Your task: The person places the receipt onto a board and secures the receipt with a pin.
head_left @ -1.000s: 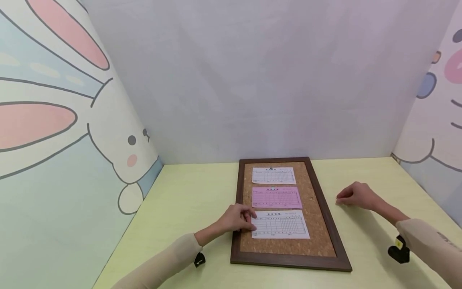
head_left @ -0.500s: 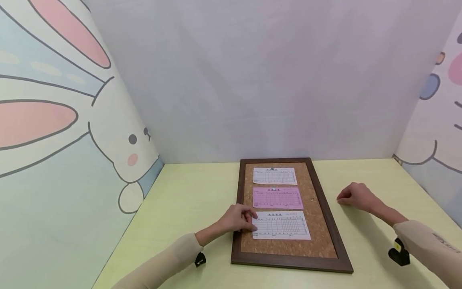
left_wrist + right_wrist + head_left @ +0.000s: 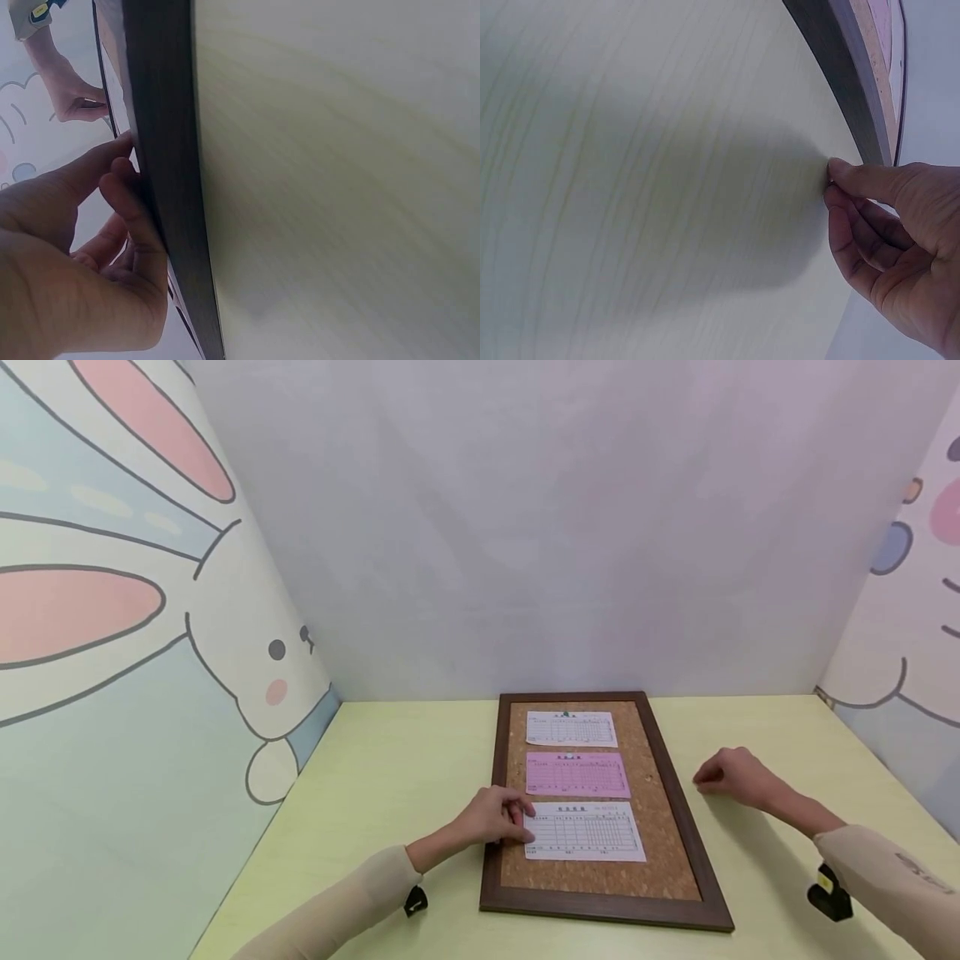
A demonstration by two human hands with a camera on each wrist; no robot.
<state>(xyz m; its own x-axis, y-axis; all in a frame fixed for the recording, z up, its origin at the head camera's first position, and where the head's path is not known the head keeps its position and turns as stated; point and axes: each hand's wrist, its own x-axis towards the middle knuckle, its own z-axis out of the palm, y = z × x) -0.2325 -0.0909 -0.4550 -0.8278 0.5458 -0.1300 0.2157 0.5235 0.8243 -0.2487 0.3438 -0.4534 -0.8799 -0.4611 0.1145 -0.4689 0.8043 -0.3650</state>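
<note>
A framed corkboard (image 3: 667,827) lies on the table with a column of paper slips on it. The lowest white slip (image 3: 585,832) has my left hand (image 3: 495,814) at its left edge, pinching it between thumb and fingers. That hand also appears in the left wrist view (image 3: 97,262), close against the dark frame (image 3: 169,150). Right of the board, my right hand (image 3: 738,777) hovers low over or touches the table, thumb and index fingertips together. In the right wrist view its fingers (image 3: 855,236) are curled; whether anything tiny sits between the tips is hidden.
Higher on the cork are a pink slip (image 3: 576,774) and a smaller white slip (image 3: 572,729), each with a pin at its top edge. Yellow tabletop (image 3: 405,760) surrounds the board. A grey back wall (image 3: 562,543) and cartoon-printed side panels (image 3: 247,693) enclose it.
My right hand has shifted slightly left toward the board's frame. My left hand stays at the lowest slip's edge. The head view has tilted a little.
</note>
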